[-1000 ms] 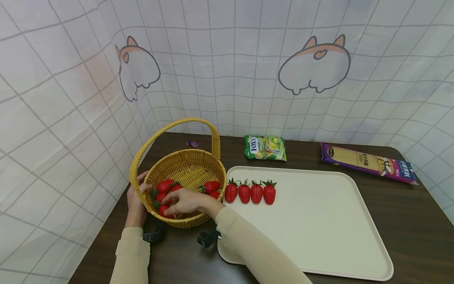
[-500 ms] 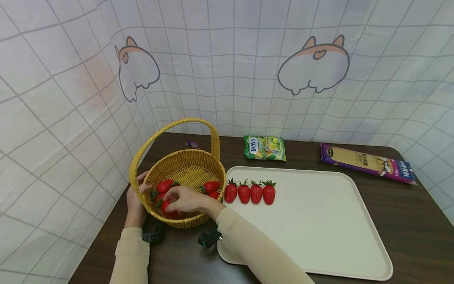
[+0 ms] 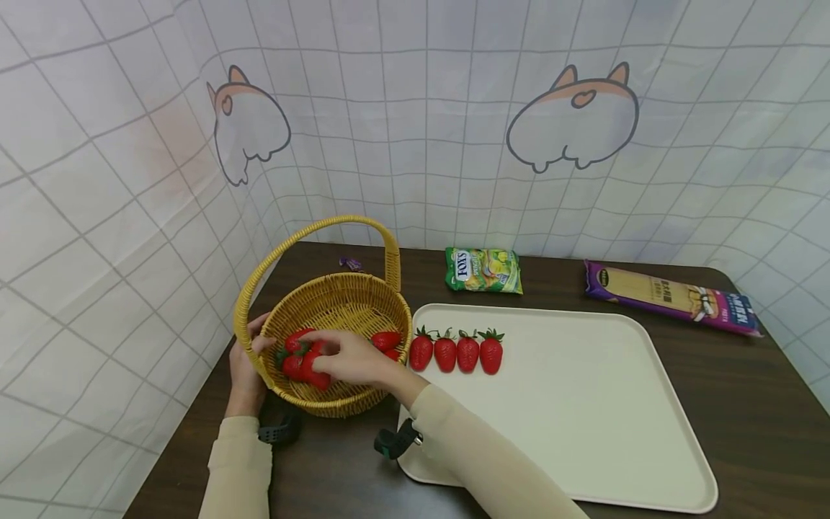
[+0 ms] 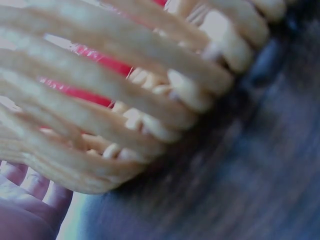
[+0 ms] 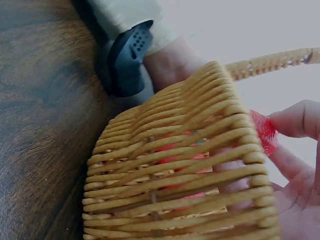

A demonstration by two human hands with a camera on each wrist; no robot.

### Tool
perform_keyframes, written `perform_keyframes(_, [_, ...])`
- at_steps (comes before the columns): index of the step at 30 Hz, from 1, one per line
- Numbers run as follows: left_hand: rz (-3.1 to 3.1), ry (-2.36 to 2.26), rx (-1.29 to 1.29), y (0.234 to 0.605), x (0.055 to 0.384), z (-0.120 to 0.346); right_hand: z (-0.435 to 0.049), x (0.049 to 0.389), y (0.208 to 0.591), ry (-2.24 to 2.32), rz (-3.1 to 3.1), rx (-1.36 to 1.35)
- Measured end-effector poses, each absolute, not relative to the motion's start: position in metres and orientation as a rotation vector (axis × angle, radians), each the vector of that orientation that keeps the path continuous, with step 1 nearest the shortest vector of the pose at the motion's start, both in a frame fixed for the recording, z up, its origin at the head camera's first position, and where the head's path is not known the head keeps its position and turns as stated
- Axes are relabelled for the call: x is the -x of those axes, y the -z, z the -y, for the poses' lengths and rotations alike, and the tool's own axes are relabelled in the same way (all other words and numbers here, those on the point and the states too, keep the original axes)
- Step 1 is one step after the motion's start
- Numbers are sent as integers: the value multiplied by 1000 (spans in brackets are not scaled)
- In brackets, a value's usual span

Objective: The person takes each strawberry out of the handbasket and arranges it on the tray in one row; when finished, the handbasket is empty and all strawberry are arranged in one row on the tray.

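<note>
A yellow wicker basket point(image 3: 344, 411) with a tall handle stands at the left, several red strawberries point(image 3: 293, 366) inside it. My left hand point(image 3: 245, 371) holds the basket's left side, fingers over the rim by the handle's foot. In the left wrist view, that hand point(image 4: 32, 205) shows at the lower left against the wicker. Reaching in from the right, my right hand point(image 3: 353, 358) pinches a strawberry point(image 3: 316, 375) between thumb and fingers. The right wrist view shows the pinched strawberry point(image 5: 265, 132) just above the rim, with my right hand point(image 5: 297, 170) around it.
Right of the basket lies a cream tray point(image 3: 570, 418), a row of several strawberries point(image 3: 468, 353) along its left side. Behind it are a green candy bag point(image 3: 483, 271) and a purple pasta packet point(image 3: 671, 297). A small purple wrapper point(image 3: 351, 264) lies behind the basket.
My right hand has shifted slightly right and up inside the basket, with the strawberry moving along at its thumb. The left hand stays at the basket's side.
</note>
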State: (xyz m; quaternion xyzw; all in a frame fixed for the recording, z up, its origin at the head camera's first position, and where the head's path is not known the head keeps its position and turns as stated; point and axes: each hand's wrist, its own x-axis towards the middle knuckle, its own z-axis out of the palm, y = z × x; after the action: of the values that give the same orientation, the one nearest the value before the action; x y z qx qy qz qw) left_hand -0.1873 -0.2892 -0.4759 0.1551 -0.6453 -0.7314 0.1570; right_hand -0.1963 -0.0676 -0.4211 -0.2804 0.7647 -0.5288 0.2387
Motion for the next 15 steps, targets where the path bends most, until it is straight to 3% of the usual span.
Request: perform_keyframes(15, [1834,2108,-440,477,187,290,27,202,413,1568,-2065,742])
